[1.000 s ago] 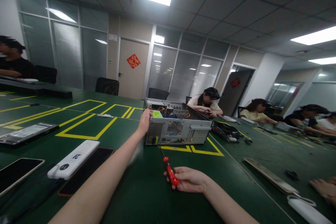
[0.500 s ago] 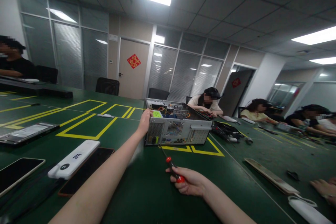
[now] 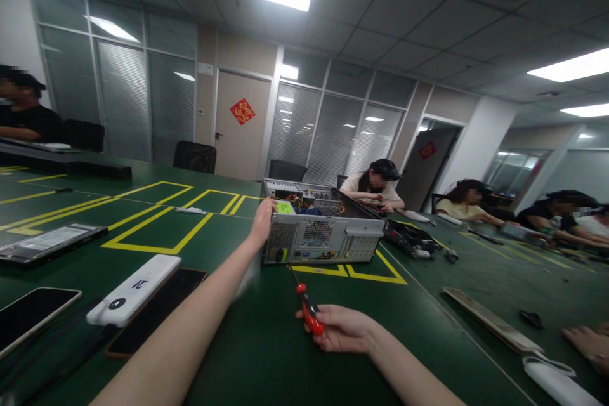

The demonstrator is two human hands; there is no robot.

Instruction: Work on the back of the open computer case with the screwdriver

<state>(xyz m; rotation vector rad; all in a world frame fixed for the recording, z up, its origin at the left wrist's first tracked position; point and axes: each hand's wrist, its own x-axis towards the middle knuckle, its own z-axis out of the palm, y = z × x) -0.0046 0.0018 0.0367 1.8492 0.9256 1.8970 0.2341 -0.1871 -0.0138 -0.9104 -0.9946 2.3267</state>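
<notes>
Case point(image 3: 328, 238): I find it on the tabletop point(image 3: 266, 355), straight ahead, uncovered on top with wiring showing. Its rear panel faces my side, which I judge keeps that panel within the tool's reach.
Left hand point(image 3: 262, 223): arm extended, fingers curled partway over the case's near left top corner, beside the yellow-green label point(image 3: 285, 208). I read this hold as a brace against sliding; the thumb is not clear to me.
Right hand point(image 3: 345, 330): palm partly turned up, fingers and thumb closed around the handle of the screwdriver point(image 3: 309, 312), probably so the handle can roll between them.
Screwdriver: shaft slants up and left to the rear panel's lower edge; I cannot tell whether the tip touches.
Left side: a power bank point(image 3: 136, 290) lies beside a dark phone point(image 3: 162, 307), with a drive point(image 3: 52, 242) farther out, apparently set aside to leave working room.
Right side: a black pouch point(image 3: 413, 241) lies just beside the case, presumably for easy reach.
</notes>
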